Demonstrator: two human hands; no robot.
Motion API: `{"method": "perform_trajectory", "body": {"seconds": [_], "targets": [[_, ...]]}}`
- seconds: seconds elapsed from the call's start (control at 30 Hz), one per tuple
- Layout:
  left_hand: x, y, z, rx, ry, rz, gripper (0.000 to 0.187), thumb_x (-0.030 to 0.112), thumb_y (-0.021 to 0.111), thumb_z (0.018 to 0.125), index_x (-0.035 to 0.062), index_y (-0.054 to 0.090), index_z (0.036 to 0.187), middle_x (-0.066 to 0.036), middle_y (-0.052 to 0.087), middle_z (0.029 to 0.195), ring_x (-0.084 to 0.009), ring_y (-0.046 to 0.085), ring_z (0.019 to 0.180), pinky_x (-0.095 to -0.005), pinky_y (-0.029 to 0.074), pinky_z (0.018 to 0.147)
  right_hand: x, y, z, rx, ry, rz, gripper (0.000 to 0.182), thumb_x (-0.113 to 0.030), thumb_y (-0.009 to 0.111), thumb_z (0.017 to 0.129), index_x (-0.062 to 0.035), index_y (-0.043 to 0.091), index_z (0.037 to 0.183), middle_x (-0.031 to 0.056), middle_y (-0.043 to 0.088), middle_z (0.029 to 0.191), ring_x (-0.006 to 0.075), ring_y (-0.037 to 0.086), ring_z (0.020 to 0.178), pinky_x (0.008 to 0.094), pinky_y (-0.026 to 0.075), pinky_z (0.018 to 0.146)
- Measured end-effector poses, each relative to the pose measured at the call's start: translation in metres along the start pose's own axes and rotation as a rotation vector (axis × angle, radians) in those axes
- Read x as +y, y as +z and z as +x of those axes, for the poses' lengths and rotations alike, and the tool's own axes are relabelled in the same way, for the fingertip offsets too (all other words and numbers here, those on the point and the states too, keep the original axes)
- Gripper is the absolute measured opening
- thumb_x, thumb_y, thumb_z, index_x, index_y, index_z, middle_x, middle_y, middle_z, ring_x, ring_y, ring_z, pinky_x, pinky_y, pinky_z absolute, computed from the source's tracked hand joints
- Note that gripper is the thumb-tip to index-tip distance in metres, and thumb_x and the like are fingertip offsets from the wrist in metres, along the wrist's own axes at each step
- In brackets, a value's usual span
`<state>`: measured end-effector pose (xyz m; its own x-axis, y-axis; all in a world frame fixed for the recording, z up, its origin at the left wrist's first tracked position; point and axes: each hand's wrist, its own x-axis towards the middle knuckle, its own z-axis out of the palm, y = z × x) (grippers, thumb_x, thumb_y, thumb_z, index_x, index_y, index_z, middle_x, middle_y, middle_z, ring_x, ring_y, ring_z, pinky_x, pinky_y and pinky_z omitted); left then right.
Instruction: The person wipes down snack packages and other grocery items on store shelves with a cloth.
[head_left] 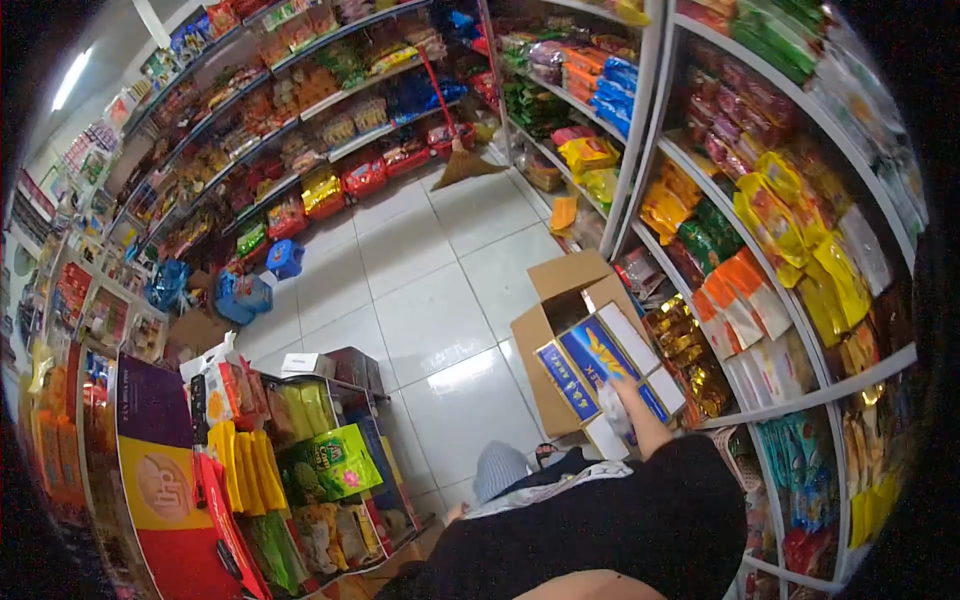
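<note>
My right hand (628,396) reaches into an open cardboard box (550,385) on the floor to my right. Its fingers are curled over a blue carton (592,352) with yellow and white print, and a crumpled, pale plastic-like thing (612,410) shows beside them; what it is I cannot tell. More blue-and-white cartons (568,382) lie around it in the box. Only a sliver of my left hand (456,513) shows past the black sleeve, low at the middle, its fingers hidden. A grey-blue ribbed knit piece (500,472) is just in front of me.
Shelves of bagged goods (735,290) rise close on the right, and stocked shelves (330,130) curve along the back. A low display rack (335,460) with colourful packets stands at left. A straw broom (468,167) leans at the back. White floor tiles (420,290) lie between.
</note>
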<state>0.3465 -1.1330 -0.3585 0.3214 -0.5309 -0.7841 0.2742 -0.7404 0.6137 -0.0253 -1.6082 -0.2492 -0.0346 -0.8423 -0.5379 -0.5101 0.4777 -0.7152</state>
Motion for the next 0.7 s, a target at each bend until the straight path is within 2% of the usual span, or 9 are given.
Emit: {"method": "perform_trajectory", "body": {"seconds": [0.03,0.13,0.3,0.33,0.37,0.5,0.57,0.67,0.7], "targets": [[0.09,0.075,0.043,0.005,-0.023,-0.025,0.037,0.039,0.035,0.075,0.0069,0.048,0.087,-0.005,0.055,0.076,-0.0186,0.053,0.066,-0.0338,0.039,0.054,-0.031,0.014,0.006,-0.059,-0.065,0.185,0.033,-0.02,0.059,0.061,0.0001,0.053,0.087,0.0077,0.055,0.075,0.0161,0.052,0.069,0.028,0.04,0.058],[0.129,0.059,0.077,0.018,-0.063,-0.079,0.036,0.038,0.036,0.075,0.0069,0.048,0.087,-0.005,0.054,0.075,-0.0191,0.053,0.065,-0.0342,0.039,0.053,-0.088,0.061,0.056,-0.062,-0.186,0.117,0.027,-0.024,0.061,0.059,0.0027,0.055,0.059,0.0064,0.053,0.055,0.0128,0.048,0.05,0.0271,0.038,0.046],[0.13,-0.139,0.091,0.044,-0.1,-0.121,0.035,0.038,0.037,0.075,0.0068,0.049,0.087,-0.005,0.054,0.074,-0.02,0.053,0.064,-0.0347,0.039,0.051,-0.134,0.128,0.086,-0.168,-0.116,0.084,0.031,-0.026,0.061,0.059,0.0033,0.057,0.066,0.0091,0.057,0.064,0.0151,0.052,0.057,0.0275,0.04,0.051],[0.18,-0.145,0.087,0.044,-0.094,-0.134,0.035,0.037,0.038,0.075,0.0068,0.049,0.088,-0.005,0.054,0.074,-0.0201,0.053,0.063,-0.0348,0.039,0.051,-0.149,0.137,0.084,-0.128,-0.099,0.014,0.032,-0.026,0.061,0.059,0.0037,0.057,0.068,0.0097,0.057,0.065,0.0163,0.053,0.059,0.0275,0.041,0.053],[0.253,-0.044,0.18,0.045,-0.092,-0.146,0.035,0.037,0.038,0.075,0.0068,0.049,0.088,-0.005,0.054,0.073,-0.0203,0.053,0.063,-0.0349,0.039,0.05,-0.152,0.146,0.085,-0.105,-0.045,0.028,0.037,-0.029,0.065,0.055,0.0048,0.056,0.065,0.0108,0.056,0.063,0.0173,0.053,0.058,0.0274,0.041,0.053],[0.345,-0.092,0.252,0.032,-0.087,-0.153,0.034,0.037,0.039,0.075,0.0068,0.049,0.088,-0.005,0.054,0.072,-0.021,0.053,0.062,-0.0354,0.039,0.049,-0.154,0.185,0.108,-0.031,-0.106,0.037,0.038,-0.03,0.065,0.052,0.0026,0.057,0.069,0.0111,0.057,0.067,0.0186,0.053,0.062,0.0277,0.042,0.057],[0.411,-0.109,0.269,0.131,0.013,-0.035,0.028,0.032,0.042,0.074,0.0068,0.049,0.083,-0.008,0.052,0.068,-0.0197,0.05,0.053,-0.035,0.038,0.044,-0.138,0.198,0.127,-0.115,-0.302,0.001,0.041,-0.031,0.065,0.049,-0.0005,0.057,0.075,0.0108,0.057,0.071,0.0194,0.054,0.064,0.0284,0.042,0.058],[0.471,-0.128,0.317,0.139,-0.008,-0.11,0.034,0.037,0.043,0.071,0.0072,0.047,0.087,-0.007,0.052,0.074,-0.018,0.05,0.062,-0.0331,0.037,0.049,-0.193,0.183,0.119,-0.272,-0.014,-0.395,0.043,-0.032,0.065,0.048,-0.0032,0.057,0.079,0.0109,0.057,0.073,0.0196,0.054,0.067,0.028,0.042,0.06],[0.496,-0.122,0.322,0.146,-0.003,-0.11,0.035,0.038,0.043,0.07,0.0078,0.046,0.088,-0.007,0.052,0.076,-0.0178,0.05,0.065,-0.0326,0.036,0.05,-0.197,0.182,0.125,-0.218,-0.065,-0.326,0.042,-0.031,0.064,0.048,-0.0001,0.057,0.075,0.0138,0.057,0.073,0.0209,0.054,0.066,0.0287,0.042,0.059]]}}
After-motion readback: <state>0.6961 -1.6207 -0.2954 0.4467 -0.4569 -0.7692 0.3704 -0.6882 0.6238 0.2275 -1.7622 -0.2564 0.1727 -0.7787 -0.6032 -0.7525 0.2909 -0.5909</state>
